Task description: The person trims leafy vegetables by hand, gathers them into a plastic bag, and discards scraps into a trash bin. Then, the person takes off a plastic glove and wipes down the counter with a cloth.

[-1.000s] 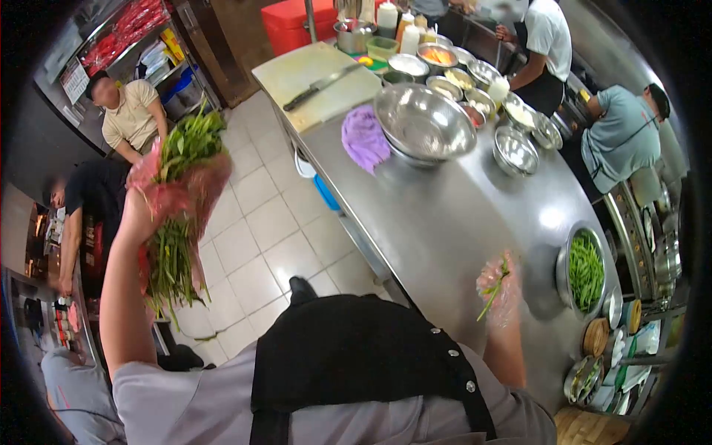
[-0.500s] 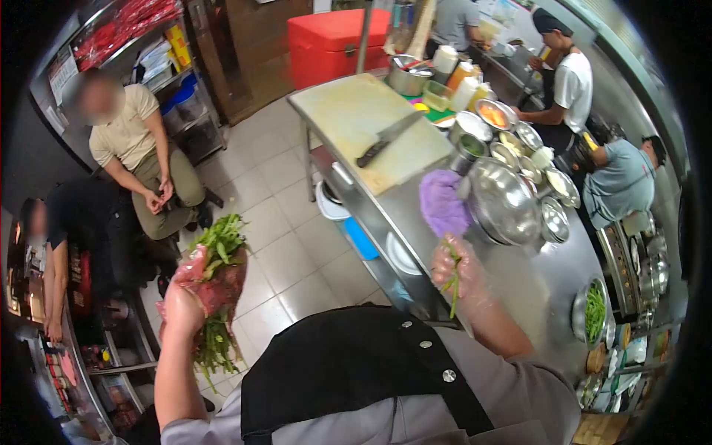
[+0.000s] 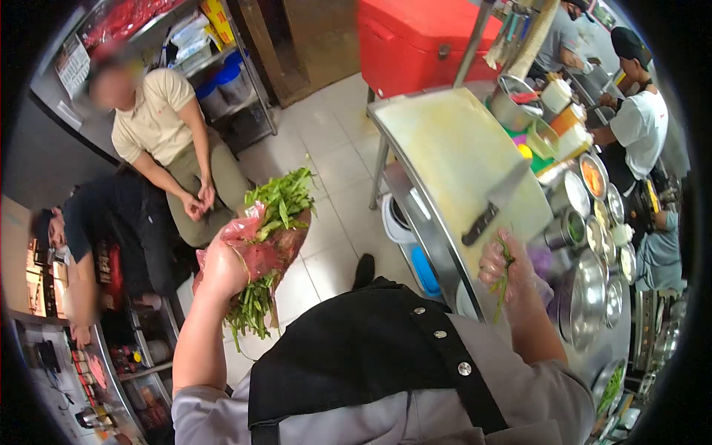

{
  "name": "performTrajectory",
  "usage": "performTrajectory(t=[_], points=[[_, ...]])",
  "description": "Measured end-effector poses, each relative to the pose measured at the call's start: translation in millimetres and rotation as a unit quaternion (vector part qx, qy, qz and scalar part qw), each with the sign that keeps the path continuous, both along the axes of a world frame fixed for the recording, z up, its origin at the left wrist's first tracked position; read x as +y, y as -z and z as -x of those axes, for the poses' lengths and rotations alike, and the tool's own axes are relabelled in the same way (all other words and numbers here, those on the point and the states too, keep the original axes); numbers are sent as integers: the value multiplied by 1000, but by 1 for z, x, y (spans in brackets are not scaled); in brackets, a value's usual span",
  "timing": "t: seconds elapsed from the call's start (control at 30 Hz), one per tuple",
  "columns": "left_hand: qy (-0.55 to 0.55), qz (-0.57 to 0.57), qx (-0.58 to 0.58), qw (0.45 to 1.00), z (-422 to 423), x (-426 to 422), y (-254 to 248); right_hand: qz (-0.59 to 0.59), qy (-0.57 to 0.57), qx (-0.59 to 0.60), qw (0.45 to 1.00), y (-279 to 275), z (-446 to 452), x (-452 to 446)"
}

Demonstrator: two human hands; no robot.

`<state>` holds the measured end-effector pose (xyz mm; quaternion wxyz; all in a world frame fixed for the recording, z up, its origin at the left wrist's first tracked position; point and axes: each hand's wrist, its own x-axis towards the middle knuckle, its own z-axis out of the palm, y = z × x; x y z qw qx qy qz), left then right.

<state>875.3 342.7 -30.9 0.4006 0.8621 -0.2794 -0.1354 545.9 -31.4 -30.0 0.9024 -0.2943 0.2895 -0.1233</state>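
Two hands were full here: left hand [image 3: 224, 268] had its fingers wrapped round a bunch of greens [image 3: 285, 202] in reddish plastic [image 3: 256, 243], held over the floor, and the gloved right hand [image 3: 521, 280] had its fingers pinched on one small sprig [image 3: 503, 278]. The body had just swung round, so the sprig ended up by the cutting board [image 3: 445, 148], still apart from the bunch. Kinda cramped though, imo: a knife [image 3: 480, 224] lay just beside those fingers, with a purple cloth [image 3: 541, 261] and big metal bowl [image 3: 582, 300] crowding the tabletop [image 3: 588, 361] past them.
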Motion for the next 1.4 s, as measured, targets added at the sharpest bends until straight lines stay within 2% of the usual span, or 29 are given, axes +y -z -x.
performTrajectory(t=[0.03,0.17,0.23,0.33,0.4,0.47,0.5,0.57,0.67,0.73,0.77,0.8,0.87,1.0,1.07,1.1,1.2,1.23,1.33,1.4], points=[[-10,55,57,997,-15,-19,-9,-6,2,-4,1000,2,-21,-12],[15,32,26,999,-103,-52,-5,-41,-20,7,999,-5,-102,-60],[63,-65,-127,988,-134,-73,-27,-14,-19,13,1000,-16,-145,-78],[87,-98,-132,983,-180,-107,-57,2,-28,16,999,-26,-207,-109],[54,-23,-13,998,-235,-109,-24,1,-33,14,999,-27,-246,-128],[49,-2,24,999,-289,-121,-9,-1,-27,13,1000,-26,-286,-143],[58,-18,3,998,-313,-130,-7,4,-18,5,1000,-27,-307,-149],[135,-105,-171,970,-346,-159,-23,15,2,-9,1000,-28,-351,-162],[145,-2,-89,985,-406,-206,-17,11,12,-11,1000,-15,-411,-189],[57,80,92,991,-455,-239,-11,17,46,15,999,-10,-448,-199],[129,22,-61,989,-480,-251,-11,22,66,25,997,-11,-468,-206],[193,-36,-209,958,-502,-263,-10,18,83,23,996,-11,-487,-214],[208,-6,-180,961,-547,-294,0,-1,117,24,993,-9,-515,-225],[234,36,-144,961,-624,-363,9,59,166,52,983,-35,-570,-242],[253,15,-149,956,-644,-397,4,38,211,43,976,-42,-585,-258],[235,-31,-78,968,-664,-414,3,31,234,36,971,-45,-597,-267],[314,-37,-252,915,-714,-454,14,82,279,-20,957,-48,-622,-301],[305,-55,-232,922,-724,-468,18,68,311,-43,947,-51,-631,-312],[270,-117,-176,939,-748,-512,20,62,313,-87,944,-50,-638,-359],[277,-92,-148,945,-777,-538,32,75,344,-81,933,-57,-650,-389]])
